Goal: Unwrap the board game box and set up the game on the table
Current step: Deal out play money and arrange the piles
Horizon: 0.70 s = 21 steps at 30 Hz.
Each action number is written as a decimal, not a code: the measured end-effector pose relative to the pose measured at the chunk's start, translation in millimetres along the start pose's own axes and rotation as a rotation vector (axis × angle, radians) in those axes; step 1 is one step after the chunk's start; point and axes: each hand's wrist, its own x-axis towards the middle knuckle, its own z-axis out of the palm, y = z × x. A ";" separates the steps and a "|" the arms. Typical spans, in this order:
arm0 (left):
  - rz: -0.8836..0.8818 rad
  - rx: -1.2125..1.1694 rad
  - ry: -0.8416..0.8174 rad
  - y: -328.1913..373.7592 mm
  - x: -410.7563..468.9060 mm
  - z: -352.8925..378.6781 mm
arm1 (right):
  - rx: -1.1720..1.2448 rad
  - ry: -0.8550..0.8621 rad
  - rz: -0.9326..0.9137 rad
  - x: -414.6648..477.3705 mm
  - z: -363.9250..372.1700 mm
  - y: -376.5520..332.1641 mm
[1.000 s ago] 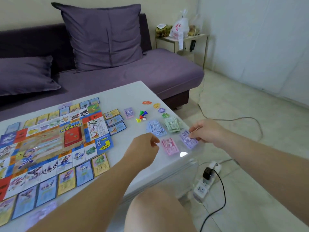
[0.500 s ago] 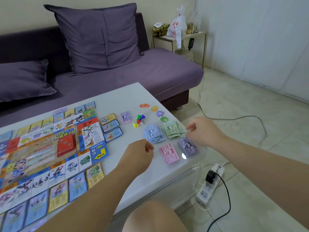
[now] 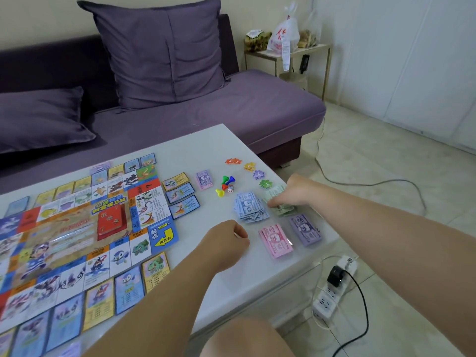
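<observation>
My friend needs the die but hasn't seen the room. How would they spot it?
On the white table before the purple sofa, look right of the game board. Beside the cluster of coloured pawns lies the die, the only small white spotted cube.

White glossy surface (image 3: pixel 206 150) bearing a colourful game board (image 3: pixel 77 228) at left, edged with picture cards (image 3: pixel 126 288). Toward the right edge, blue notes (image 3: pixel 248 207), green notes (image 3: pixel 282 211), pink notes (image 3: pixel 275 240), purple notes (image 3: pixel 305 230). Beyond these, pawns (image 3: pixel 226 182), a die (image 3: pixel 230 188), four flower tokens (image 3: pixel 258 174).
</observation>
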 end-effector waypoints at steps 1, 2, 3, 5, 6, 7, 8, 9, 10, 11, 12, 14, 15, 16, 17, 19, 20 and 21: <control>-0.001 0.005 -0.006 0.2 0.3 -0.5 | -0.004 -0.015 -0.016 -1.6 -1.6 0.0; 0.000 0.008 -0.010 0.2 0.8 -0.8 | -0.015 -0.024 -0.020 -3.6 -3.9 -0.2; 0.002 0.010 -0.012 0.0 1.0 -1.1 | -0.026 -0.027 -0.015 -5.3 -6.5 -0.3; 0.003 0.004 -0.014 -0.7 0.9 -1.1 | -0.038 -0.025 -0.002 -6.6 -11.9 -0.3; 0.002 -0.003 -0.015 -1.1 0.9 -1.1 | -0.040 -0.022 0.001 -6.8 -13.9 -0.2; 0.001 -0.011 -0.016 -1.6 0.7 -1.3 | -0.046 -0.022 0.008 -6.3 -14.9 -0.6; 0.000 -0.017 -0.016 -2.3 0.6 -1.3 | -0.057 -0.023 0.015 -6.3 -15.4 -1.3; 0.001 -0.020 -0.016 -2.7 0.4 -1.3 | -0.067 -0.022 0.020 -6.5 -15.8 -2.2; 0.002 -0.022 -0.015 -3.0 0.2 -1.2 | -0.072 -0.023 0.021 -6.8 -15.9 -3.2; 0.004 -0.025 -0.015 -3.2 0.0 -1.2 | -0.069 -0.031 0.019 -6.7 -15.7 -4.0; 0.006 -0.028 -0.015 -3.4 -0.1 -1.1 | -0.052 -0.043 0.014 -6.8 -15.5 -4.8; 0.009 -0.028 -0.014 -3.6 0.0 -1.1 | -0.027 -0.059 0.002 -8.0 -14.5 -6.6; 0.009 -0.027 -0.013 -3.8 0.0 -1.1 | -0.042 -0.060 -0.005 -9.1 -13.2 -6.8; 0.009 -0.028 -0.013 -3.7 0.2 -1.1 | -0.065 -0.058 -0.009 -9.9 -12.0 -6.9; 0.008 -0.028 -0.014 -3.7 0.2 -1.4 | -0.086 -0.051 -0.008 -10.0 -10.9 -6.5; 0.007 -0.031 -0.017 -3.6 0.6 -1.8 | -0.088 -0.047 0.006 -8.6 -10.5 -4.0; 0.006 -0.034 -0.020 -3.4 0.6 -1.9 | -0.067 -0.048 0.015 -6.8 -11.2 -1.2; 0.007 -0.038 -0.023 -3.2 0.1 -2.0 | -0.038 -0.041 0.023 -4.8 -12.0 2.3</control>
